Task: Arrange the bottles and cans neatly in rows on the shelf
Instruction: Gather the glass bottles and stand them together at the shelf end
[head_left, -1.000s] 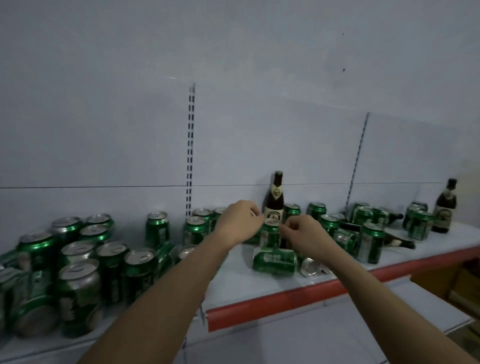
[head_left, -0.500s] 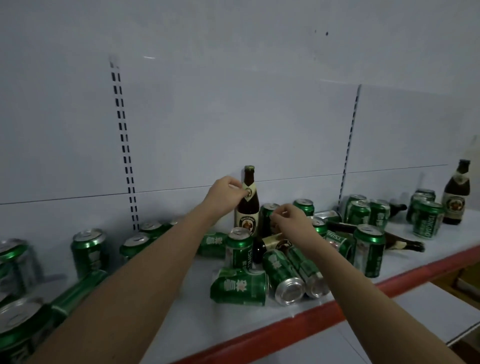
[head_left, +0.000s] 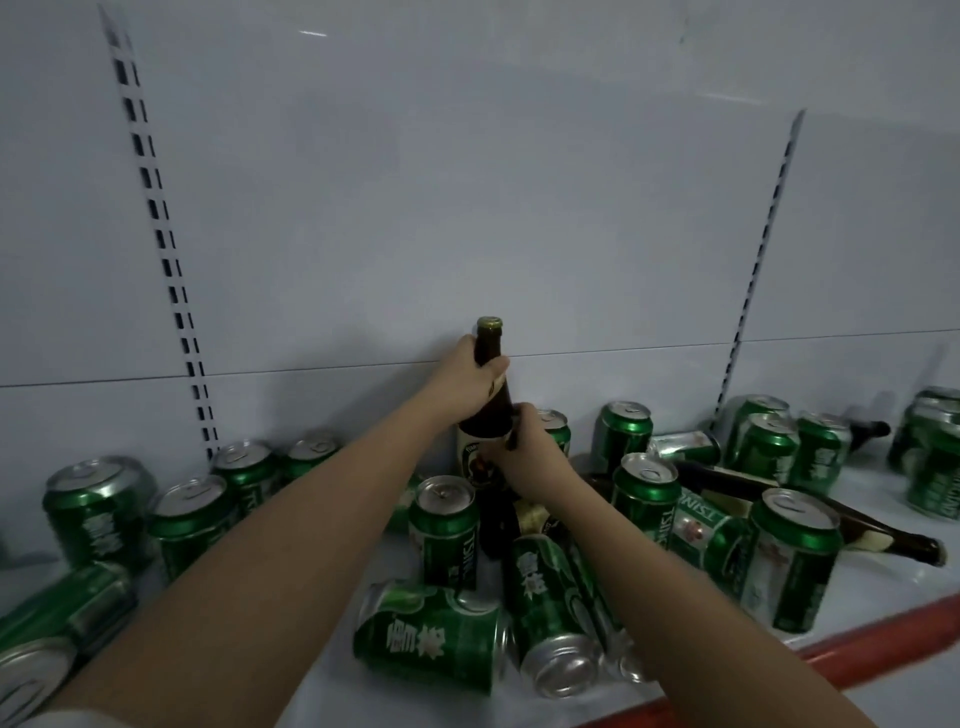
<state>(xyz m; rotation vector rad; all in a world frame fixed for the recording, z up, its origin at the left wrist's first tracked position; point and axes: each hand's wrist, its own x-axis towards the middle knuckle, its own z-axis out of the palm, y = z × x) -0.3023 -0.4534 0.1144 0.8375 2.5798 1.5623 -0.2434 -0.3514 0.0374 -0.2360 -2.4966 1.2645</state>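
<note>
1. Brown glass is gripped at the neck: the upright bottle (head_left: 488, 415) is held by the left hand (head_left: 465, 387), whose fingers and thumb are curled round it just below the cap.
2. The lower body of the same bottle, at its label, is held by the right hand (head_left: 524, 449), fingers wrapped round it; the two hands are set close together, one above the other.
3. The bottle is seen upright at the back of the white shelf (head_left: 332, 691), near the rear wall panel (head_left: 467, 208); whether its base touches the shelf cannot be told.
4. Just in front of it an upright green can (head_left: 444, 530) is seen, and before that a green can on its side (head_left: 431, 639) beside another tipped can (head_left: 550, 618).
5. A second brown bottle (head_left: 810, 514) is laid on its side to the right among upright cans, one of which (head_left: 792, 558) stands near the red shelf edge (head_left: 883, 644).
6. Further green cans (head_left: 98, 512) are grouped at the left.
</note>
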